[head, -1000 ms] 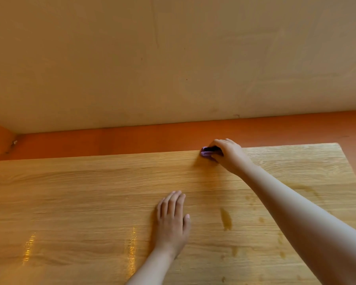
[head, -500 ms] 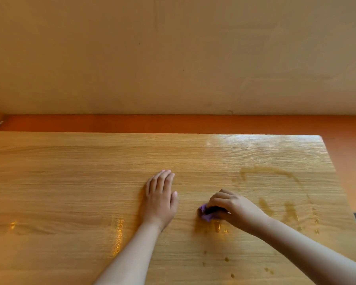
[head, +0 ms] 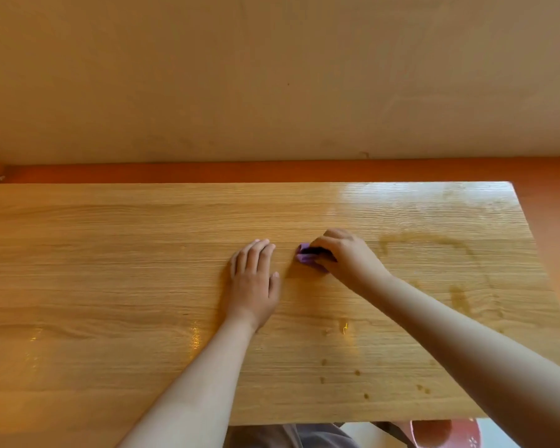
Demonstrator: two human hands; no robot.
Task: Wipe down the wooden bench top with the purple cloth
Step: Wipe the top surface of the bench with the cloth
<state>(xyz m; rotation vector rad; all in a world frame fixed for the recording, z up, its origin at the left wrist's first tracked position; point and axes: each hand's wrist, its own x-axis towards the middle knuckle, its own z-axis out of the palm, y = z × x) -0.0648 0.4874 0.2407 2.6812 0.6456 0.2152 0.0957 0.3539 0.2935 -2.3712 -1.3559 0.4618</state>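
The wooden bench top (head: 110,270) fills the lower half of the head view, glossy with wet streaks and droplets on its right side. My right hand (head: 343,257) grips a small bunched purple cloth (head: 304,255) and presses it onto the wood near the middle. Only the cloth's left end shows past my curled fingers. My left hand (head: 256,279) lies flat on the bench, fingers straight, just left of the cloth.
A beige wall (head: 272,76) with an orange strip (head: 272,171) runs along the bench's far edge. The bench ends at the right near an orange floor area (head: 556,237). A pink object (head: 440,434) sits below the near edge.
My right hand swept the cloth from the far edge back toward me, then forward again to the middle. My left hand stayed flat on the wood. The camera view shifted.
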